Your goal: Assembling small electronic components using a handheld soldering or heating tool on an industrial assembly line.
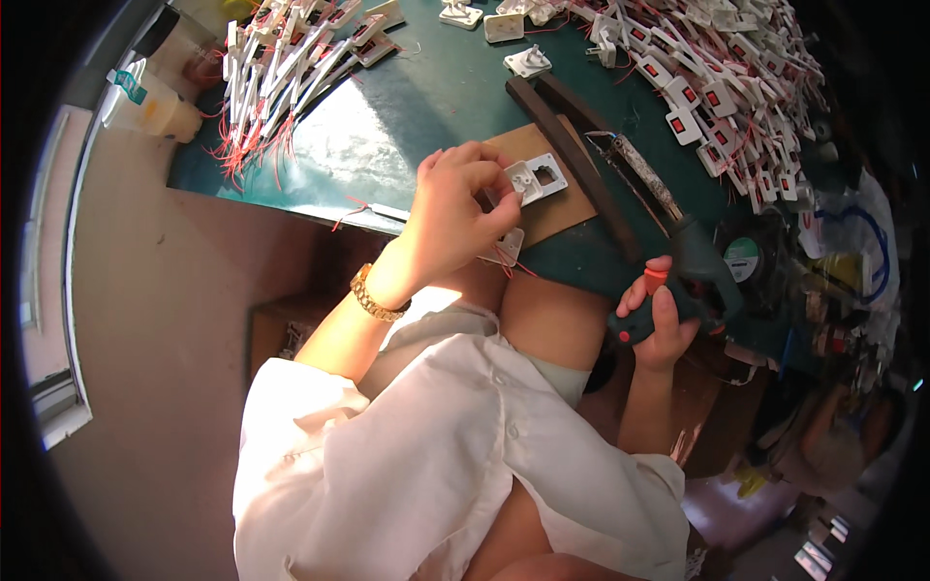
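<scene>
My left hand (465,189) pinches a small white plastic housing (548,176) with a square opening, above a brown board (573,215). Partly hidden beneath that hand is another white piece (507,248) with red wires. My right hand (661,327) is wrapped around the dark green grip of a soldering gun (702,259). An orange trigger-like part shows by its fingers. The gun's worn metal barrel (647,174) points away and to the left, beyond the board's right edge.
Two dark bars (579,160) lie across the board's right side. Wired white parts are heaped at far left (300,63) and far right (702,97). A loose white part (528,61) lies behind the bars. A dark spool (744,259) stands right of the gun.
</scene>
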The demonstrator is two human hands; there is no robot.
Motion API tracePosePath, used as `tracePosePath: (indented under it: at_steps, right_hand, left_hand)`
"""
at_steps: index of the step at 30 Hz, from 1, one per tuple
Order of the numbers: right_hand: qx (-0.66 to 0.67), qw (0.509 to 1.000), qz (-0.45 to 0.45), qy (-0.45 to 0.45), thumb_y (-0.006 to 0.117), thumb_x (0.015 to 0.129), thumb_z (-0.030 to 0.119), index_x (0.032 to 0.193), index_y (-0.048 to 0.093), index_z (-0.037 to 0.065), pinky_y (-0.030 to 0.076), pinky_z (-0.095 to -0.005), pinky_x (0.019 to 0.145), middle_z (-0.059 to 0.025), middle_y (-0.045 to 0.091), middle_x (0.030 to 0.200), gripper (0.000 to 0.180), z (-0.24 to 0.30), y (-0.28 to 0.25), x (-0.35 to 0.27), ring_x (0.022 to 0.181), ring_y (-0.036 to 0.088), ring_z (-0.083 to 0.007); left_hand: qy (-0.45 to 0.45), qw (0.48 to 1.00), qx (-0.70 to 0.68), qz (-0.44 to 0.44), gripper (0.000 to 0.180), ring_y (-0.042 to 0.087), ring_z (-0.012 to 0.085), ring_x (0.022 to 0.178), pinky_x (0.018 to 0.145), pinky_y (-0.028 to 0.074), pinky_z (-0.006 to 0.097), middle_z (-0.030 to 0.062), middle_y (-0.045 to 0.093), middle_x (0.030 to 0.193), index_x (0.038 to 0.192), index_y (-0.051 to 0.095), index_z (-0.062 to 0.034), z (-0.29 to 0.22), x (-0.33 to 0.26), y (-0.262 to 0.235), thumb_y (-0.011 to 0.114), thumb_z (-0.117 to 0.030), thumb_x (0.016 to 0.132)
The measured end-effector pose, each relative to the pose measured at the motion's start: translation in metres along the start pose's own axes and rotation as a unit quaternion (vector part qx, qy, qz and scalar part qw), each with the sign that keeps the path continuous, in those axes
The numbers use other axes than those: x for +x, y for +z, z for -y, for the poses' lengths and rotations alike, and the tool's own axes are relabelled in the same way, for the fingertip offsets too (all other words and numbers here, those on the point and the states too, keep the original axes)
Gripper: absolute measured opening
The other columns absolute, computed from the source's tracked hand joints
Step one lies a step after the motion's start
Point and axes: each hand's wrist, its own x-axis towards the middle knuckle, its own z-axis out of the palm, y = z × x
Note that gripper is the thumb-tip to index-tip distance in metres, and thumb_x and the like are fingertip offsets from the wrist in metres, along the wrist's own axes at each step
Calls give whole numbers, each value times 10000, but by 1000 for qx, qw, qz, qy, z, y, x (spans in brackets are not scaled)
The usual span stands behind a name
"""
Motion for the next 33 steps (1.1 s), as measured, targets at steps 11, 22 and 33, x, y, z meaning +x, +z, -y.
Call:
tracePosePath:
  at_steps: [11, 22, 33]
  right_hand:
    - [16, 1000, 0, -11, 565, 930, 177, 1211, 481, -68, 508, -298, 609, -111, 551, 789, 382, -4, -13, -15, 684, 542, -155]
    - [1, 998, -31, -45, 559, 939, 191, 1216, 488, -61, 508, -294, 613, -111, 556, 794, 381, -3, -12, -28, 699, 543, -152]
    - [-25, 996, -41, -70, 558, 938, 192, 1208, 496, -60, 506, -294, 615, -111, 559, 802, 375, 0, -10, -34, 698, 541, -154]
  left_hand:
    - [234, 958, 127, 106, 330, 439, 372, 1259, 1008, 411, 448, 117, 525, 1313, 912, 690, -91, -2, -28, -20, 728, 3, 598]
    - [208, 977, 12, -50, 134, 629, 169, 829, 758, 505, 315, 89, 638, 974, 882, 719, -36, 10, -21, -7, 731, 53, 783]
    - [144, 984, -106, 3, 89, 597, 249, 899, 775, 484, 336, 70, 628, 799, 794, 621, -21, 18, -18, -19, 658, 39, 740]
